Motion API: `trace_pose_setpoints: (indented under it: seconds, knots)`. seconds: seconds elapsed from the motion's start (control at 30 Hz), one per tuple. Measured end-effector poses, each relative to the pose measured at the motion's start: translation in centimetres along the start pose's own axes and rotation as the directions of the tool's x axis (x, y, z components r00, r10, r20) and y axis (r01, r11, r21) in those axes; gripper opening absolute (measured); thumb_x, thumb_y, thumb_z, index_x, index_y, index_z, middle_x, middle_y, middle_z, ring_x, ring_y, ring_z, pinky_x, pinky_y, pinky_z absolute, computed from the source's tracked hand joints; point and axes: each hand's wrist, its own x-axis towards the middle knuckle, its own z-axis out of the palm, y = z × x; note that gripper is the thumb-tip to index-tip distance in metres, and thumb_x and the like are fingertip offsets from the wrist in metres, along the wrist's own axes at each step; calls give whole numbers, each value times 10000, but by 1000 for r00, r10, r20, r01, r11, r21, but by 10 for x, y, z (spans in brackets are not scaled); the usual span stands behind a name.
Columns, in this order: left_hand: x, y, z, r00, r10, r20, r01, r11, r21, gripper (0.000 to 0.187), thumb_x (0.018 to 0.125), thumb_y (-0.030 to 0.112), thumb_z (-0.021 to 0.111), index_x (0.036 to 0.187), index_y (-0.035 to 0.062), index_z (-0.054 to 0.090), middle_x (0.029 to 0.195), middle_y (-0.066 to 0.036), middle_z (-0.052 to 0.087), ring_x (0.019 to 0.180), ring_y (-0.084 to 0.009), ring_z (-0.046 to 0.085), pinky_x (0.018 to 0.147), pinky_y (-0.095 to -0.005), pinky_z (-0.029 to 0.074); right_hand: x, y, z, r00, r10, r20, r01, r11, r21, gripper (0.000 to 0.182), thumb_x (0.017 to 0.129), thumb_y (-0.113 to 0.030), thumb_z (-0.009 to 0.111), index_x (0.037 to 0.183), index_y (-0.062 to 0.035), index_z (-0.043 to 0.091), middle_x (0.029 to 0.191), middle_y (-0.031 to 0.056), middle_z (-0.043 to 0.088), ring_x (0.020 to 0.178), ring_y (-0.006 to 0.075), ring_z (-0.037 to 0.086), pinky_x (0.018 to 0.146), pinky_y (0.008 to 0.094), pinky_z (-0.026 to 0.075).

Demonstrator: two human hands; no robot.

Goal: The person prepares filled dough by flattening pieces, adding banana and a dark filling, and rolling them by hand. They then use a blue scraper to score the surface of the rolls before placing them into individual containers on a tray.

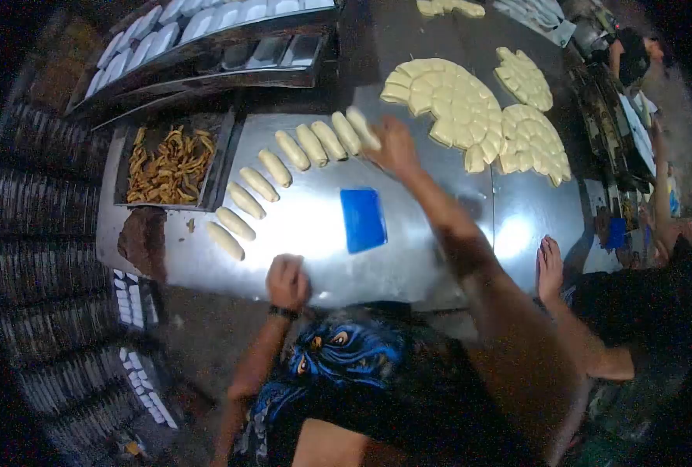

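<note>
Pale, smooth dough rolls [290, 149] lie in a curved row on the metal table. At the far right end of that row, my right hand [393, 148] has its fingers closed at the lower end of a slightly blurred dough roll [362, 128]. My left hand [287, 281] is curled into a fist at the table's near edge, with a dark band on the wrist; nothing shows in it. Between the two hands a flat blue scraper [364, 220] lies on the metal.
Cut dough pieces sit in large clusters [448, 101] to the right. A tray of brown, twisted strips [171, 167] stands at left, below a rack of pans [237, 19]. Another person's hand [549, 265] rests on the table's right part. Stacked trays [46, 226] line the left.
</note>
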Motion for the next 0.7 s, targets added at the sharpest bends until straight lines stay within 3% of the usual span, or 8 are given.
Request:
trace_pose_setpoints:
  seconds: [0.03, 0.1, 0.23, 0.33, 0.43, 0.53, 0.6, 0.7]
  knots:
    - [2, 0, 2, 1000, 9, 2, -9, 999, 34, 150, 805, 76, 559, 920, 26, 641, 894, -154, 585, 808, -335, 585, 666, -408, 491, -9, 32, 8, 982, -2, 187, 28, 990, -136, 356, 727, -134, 743, 1063, -46, 664, 1080, 169, 632, 973, 298, 617, 825, 365, 507]
    - [7, 2, 9, 1000, -4, -21, 5, 996, 84, 166, 794, 80, 561, 932, 30, 637, 909, -160, 587, 815, -345, 585, 679, -416, 493, -17, 78, 2, 955, -49, 292, 17, 994, 111, 341, 725, -110, 712, 1060, -66, 662, 1130, 168, 612, 1048, 318, 580, 886, 404, 476]
    - [16, 10, 7, 998, -60, 23, 56, 988, 142, 175, 796, 100, 566, 943, 29, 627, 934, -166, 590, 840, -351, 594, 710, -430, 496, 41, 141, -24, 909, -219, 355, 312, 922, -231, 352, 702, -50, 641, 1053, -77, 634, 1167, 155, 583, 1039, 321, 569, 902, 391, 468]
    - [18, 15, 5, 992, -121, 28, 115, 980, 160, 185, 799, 105, 568, 953, 26, 631, 949, -168, 592, 845, -349, 597, 715, -430, 497, 70, 158, -21, 823, -350, 448, 483, 846, -226, 282, 776, -109, 590, 1055, -67, 593, 996, 142, 587, 931, 330, 581, 797, 428, 507]
    - [15, 13, 2, 993, -113, 19, 106, 969, 221, 189, 797, 105, 572, 955, 24, 636, 944, -168, 597, 841, -347, 598, 709, -426, 494, 81, 159, -7, 801, -194, 566, 429, 846, -317, 310, 763, -116, 611, 1069, -76, 586, 1028, 136, 584, 923, 313, 596, 773, 395, 525]
    - [10, 12, 5, 974, -219, -60, 220, 975, 13, 152, 803, 88, 565, 911, 2, 630, 925, -171, 603, 842, -346, 597, 710, -411, 492, 86, 167, -10, 903, -174, 394, 271, 941, -203, 263, 747, -86, 615, 1009, -61, 598, 956, 162, 615, 890, 323, 613, 756, 410, 513]
    - [6, 4, 4, 972, -202, -120, 198, 979, -45, 125, 833, 79, 552, 882, -12, 623, 921, -169, 610, 840, -322, 602, 729, -382, 489, 80, 132, -34, 941, -257, 221, 281, 956, -84, 173, 752, -2, 541, 906, -22, 619, 802, 175, 616, 739, 352, 618, 673, 396, 488]
    - [18, 19, 0, 922, -279, -268, 215, 945, -246, 131, 873, 89, 547, 900, -9, 629, 931, -156, 617, 849, -284, 609, 751, -361, 485, 24, 37, -82, 964, -86, 253, 88, 996, 3, 199, 753, -7, 540, 921, -17, 645, 780, 171, 616, 678, 300, 620, 628, 347, 483]
